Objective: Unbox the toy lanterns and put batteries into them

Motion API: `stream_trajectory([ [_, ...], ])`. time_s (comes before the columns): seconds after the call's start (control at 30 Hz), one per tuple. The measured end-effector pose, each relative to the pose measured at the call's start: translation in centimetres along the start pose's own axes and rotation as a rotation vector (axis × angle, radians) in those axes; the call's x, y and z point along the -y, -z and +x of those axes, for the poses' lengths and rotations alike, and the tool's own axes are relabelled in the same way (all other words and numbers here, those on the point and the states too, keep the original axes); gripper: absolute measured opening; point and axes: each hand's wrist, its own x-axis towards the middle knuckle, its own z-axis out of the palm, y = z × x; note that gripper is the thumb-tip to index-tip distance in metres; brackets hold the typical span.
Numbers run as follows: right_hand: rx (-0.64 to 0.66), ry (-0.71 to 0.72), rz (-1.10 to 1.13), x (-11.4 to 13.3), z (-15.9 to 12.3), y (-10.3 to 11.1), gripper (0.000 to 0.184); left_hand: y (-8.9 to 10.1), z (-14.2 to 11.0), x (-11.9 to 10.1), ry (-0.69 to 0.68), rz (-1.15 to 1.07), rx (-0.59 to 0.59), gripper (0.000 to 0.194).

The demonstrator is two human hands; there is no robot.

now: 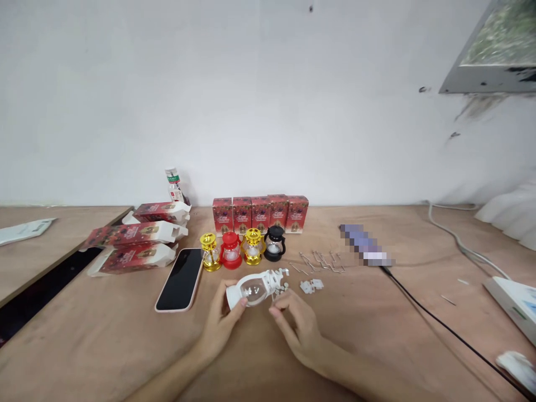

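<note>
My left hand (224, 318) is closed around the base of a small white lantern (253, 290) with a clear globe. The lantern lies tilted, its top pointing right. Beside that top, my right hand (296, 324) is closed, thumb and forefinger pinched together; what they hold, if anything, is too small to make out. Behind the white lantern stand two gold lanterns (253, 247), a red lantern (230, 251) and a black lantern (274, 244). Several thin bent metal wires (320, 262) lie to the right, with small white plastic pieces (311, 286) in front of them.
Several upright red printed boxes (260, 215) line the wall side. Opened red boxes (142, 258) lie at left near a phone (180, 279) and a bottle (173, 184). On the right are a blurred-out phone (364, 245), its black cable (439, 321) and a white box (513, 304).
</note>
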Motion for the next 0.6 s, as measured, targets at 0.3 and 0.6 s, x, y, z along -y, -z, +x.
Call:
stream_trajectory([
  [0.3, -0.167, -0.771, 0.397, -0.2, 2.4, 1.0, 0.041, 0.4, 0.3, 0.6, 0.076, -0.204, -0.085, 0.049],
  [0.6, -0.022, -1.126, 0.963, 0.0, 3.3, 0.5, 0.048, 0.2, 0.5, 0.8, 0.052, -0.211, -0.013, 0.053],
])
